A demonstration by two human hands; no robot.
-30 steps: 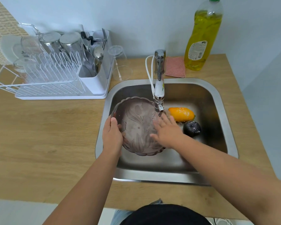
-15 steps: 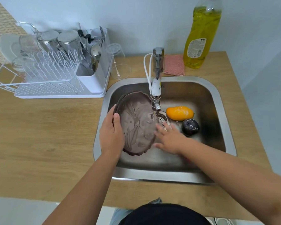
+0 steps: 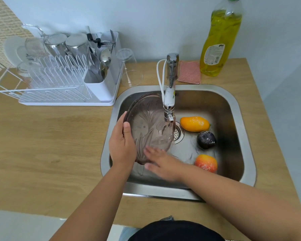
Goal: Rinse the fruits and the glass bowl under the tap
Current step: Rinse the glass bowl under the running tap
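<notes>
The tinted glass bowl with a leaf pattern is tilted on edge inside the steel sink, its far side under the tap. My left hand grips the bowl's left rim. My right hand, blurred, lies flat with fingers spread against the bowl's near edge. Three wet fruits rest on the sink floor to the right: an orange-yellow one, a dark purple one and a red-orange one.
A white dish rack with glasses and cutlery stands on the wooden counter to the left, an upturned glass beside it. A pink sponge and a yellow dish-soap bottle stand behind the sink.
The bowl has been tipped up onto its edge. My right hand slid from the bowl's right side down to its near edge. The red-orange fruit has come into sight.
</notes>
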